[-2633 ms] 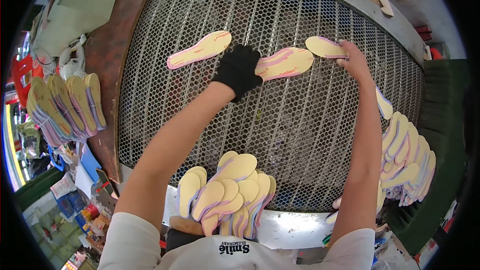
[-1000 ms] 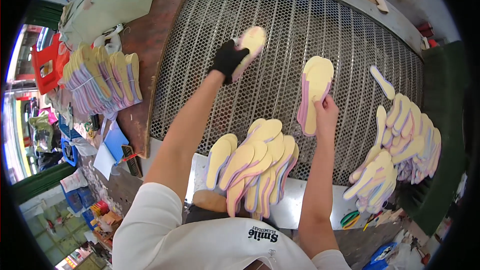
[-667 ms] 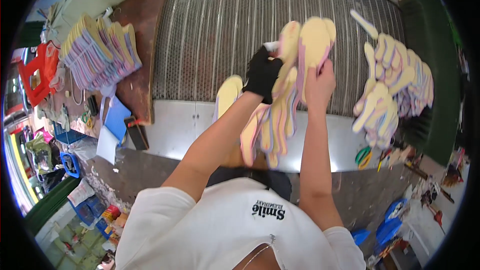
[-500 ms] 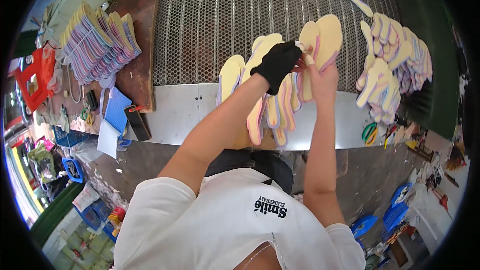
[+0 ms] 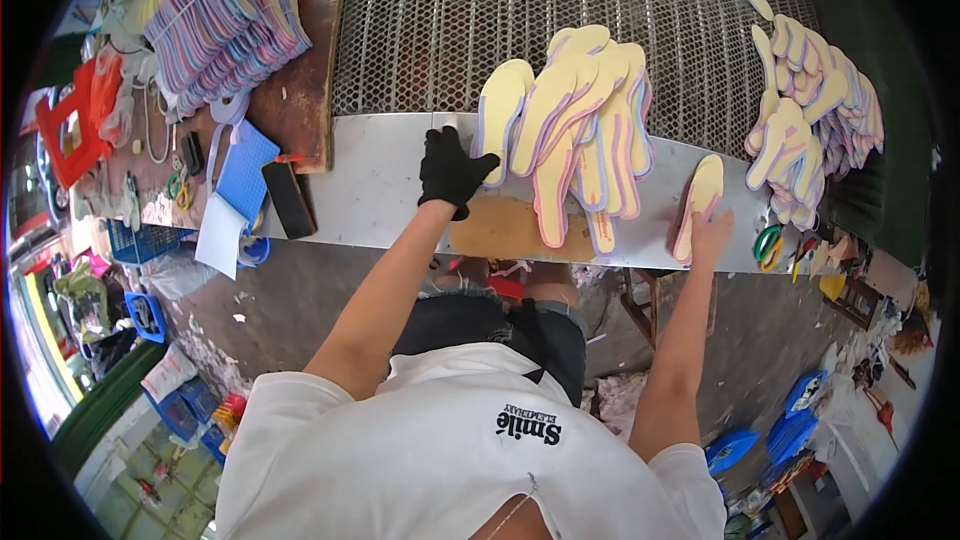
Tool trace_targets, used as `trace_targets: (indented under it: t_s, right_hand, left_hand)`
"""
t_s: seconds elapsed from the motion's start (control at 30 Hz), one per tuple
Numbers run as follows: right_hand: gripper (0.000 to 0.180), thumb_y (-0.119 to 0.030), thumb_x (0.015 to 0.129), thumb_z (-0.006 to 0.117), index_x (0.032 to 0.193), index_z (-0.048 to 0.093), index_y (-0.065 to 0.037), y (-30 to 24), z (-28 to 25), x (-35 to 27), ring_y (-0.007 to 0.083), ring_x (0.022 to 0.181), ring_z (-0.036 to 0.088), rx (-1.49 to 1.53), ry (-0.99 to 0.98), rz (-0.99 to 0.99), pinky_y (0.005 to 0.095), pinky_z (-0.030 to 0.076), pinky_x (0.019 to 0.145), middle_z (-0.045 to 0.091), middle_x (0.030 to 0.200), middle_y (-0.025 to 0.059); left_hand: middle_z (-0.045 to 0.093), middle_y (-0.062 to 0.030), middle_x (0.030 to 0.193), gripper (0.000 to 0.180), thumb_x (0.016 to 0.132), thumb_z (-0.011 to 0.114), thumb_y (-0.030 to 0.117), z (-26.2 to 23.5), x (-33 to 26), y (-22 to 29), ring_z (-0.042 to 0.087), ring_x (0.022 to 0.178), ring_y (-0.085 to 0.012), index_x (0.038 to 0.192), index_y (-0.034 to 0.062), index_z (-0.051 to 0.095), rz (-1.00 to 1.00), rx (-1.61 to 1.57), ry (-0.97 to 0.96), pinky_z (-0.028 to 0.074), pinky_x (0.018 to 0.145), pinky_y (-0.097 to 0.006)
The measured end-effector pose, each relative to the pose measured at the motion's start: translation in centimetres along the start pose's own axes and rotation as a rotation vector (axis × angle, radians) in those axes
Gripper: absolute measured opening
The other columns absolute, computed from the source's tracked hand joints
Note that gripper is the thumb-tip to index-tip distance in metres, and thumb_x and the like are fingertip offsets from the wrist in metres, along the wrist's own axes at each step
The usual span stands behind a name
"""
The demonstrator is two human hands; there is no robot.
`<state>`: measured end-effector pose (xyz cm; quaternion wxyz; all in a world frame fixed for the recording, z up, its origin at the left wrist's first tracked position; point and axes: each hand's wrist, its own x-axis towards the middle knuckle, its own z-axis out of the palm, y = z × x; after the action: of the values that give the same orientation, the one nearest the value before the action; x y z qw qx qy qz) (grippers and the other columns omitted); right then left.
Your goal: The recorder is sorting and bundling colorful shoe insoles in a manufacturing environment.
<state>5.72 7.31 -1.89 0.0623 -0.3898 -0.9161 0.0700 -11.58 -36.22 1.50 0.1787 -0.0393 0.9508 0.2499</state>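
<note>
- A bare right hand (image 5: 712,235) meets a small pink-edged insole stack (image 5: 704,180) near the front edge of the metal counter (image 5: 380,165); its fingers lie against the insoles, but whether they clamp cannot be told.
- At the right hand's 9 o'clock, a black-gloved left hand (image 5: 450,172) spreads its fingers apart, the thumb at the leftmost insole (image 5: 505,95).
- A fanned insole pile (image 5: 590,90) lies at the right hand's 10 o'clock, partly on the mesh (image 5: 400,10).
- Good handling likely means keeping the stack's edges flush, gripping lightly so the soft layers do not bend, and keeping its lower end inside the counter's edge.
- Crowding the right hand: scissors (image 5: 769,247) just beside it at 3 o'clock and an insole heap (image 5: 815,90) at 1 o'clock.
- Tied insole bundles (image 5: 225,30) stand at the left hand's 10 o'clock, well apart.
</note>
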Motion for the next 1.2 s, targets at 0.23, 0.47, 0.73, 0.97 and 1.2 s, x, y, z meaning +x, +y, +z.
trace_targets:
  t_s: [0.23, 0.47, 0.73, 0.97, 1.2]
  right_hand:
    - [0.050, -0.025, 0.080, 0.070, 0.120, 0.057, 0.003, -15.0, -4.1, -1.0, 0.0350, 0.100, 0.060, 0.527, -0.151, -0.219, 0.0447, 0.045, 0.092, 0.061, 0.108, 0.0192]
    - [0.048, -0.020, 0.075, 0.070, 0.114, 0.059, 0.005, -20.0, -2.2, -0.4, 0.0369, 0.102, 0.057, 0.251, -0.311, -0.381, 0.0436, 0.046, 0.091, 0.060, 0.110, 0.0206]
    - [0.045, -0.018, 0.074, 0.070, 0.110, 0.055, 0.005, -21.6, -3.6, -4.4, 0.0388, 0.100, 0.052, 0.389, -0.198, -0.577, 0.0452, 0.044, 0.089, 0.057, 0.104, 0.0208]
    - [0.050, -0.018, 0.076, 0.069, 0.115, 0.050, 0.007, -24.0, -3.6, -5.8, 0.0444, 0.093, 0.061, 0.582, -0.525, -0.313, 0.0486, 0.048, 0.081, 0.063, 0.100, 0.0259]
    - [0.042, -0.022, 0.077, 0.071, 0.106, 0.057, 0.006, -25.1, -2.6, -5.5, 0.0457, 0.085, 0.063, 0.571, -0.577, -0.418, 0.0496, 0.050, 0.076, 0.066, 0.086, 0.0271]
  left_hand:
    - [0.046, -0.0235, 0.124, 0.077, 0.063, 0.079, 0.035, 1.7, -0.5, 2.9, 0.051, 0.112, -0.0408, 0.123, 0.0008, 0.046, 0.018, 0.095, 0.083, 0.050, 0.086, -0.048]
    - [0.061, -0.0205, 0.107, 0.073, 0.063, 0.080, 0.033, 1.7, 1.2, 3.7, 0.059, 0.103, -0.0382, 0.121, 0.0025, 0.049, -0.063, -0.006, -0.008, 0.050, 0.088, -0.045]
    - [0.063, -0.0204, 0.111, 0.089, 0.061, 0.080, 0.045, 3.5, 1.9, 6.0, 0.061, 0.103, -0.0366, 0.134, 0.0050, 0.046, 0.122, -0.321, -0.046, 0.051, 0.088, -0.043]
    - [0.055, -0.0241, 0.120, 0.110, 0.058, 0.080, 0.060, 1.9, 2.8, 6.4, 0.059, 0.107, -0.0382, 0.141, 0.0004, 0.039, 0.188, -0.161, 0.003, 0.047, 0.093, -0.043]
    - [0.064, -0.0105, 0.110, 0.075, 0.076, 0.075, 0.030, 1.0, 3.0, 2.7, 0.064, 0.095, -0.0198, 0.140, 0.0058, 0.044, -0.073, -0.383, -0.088, 0.052, 0.081, -0.035]
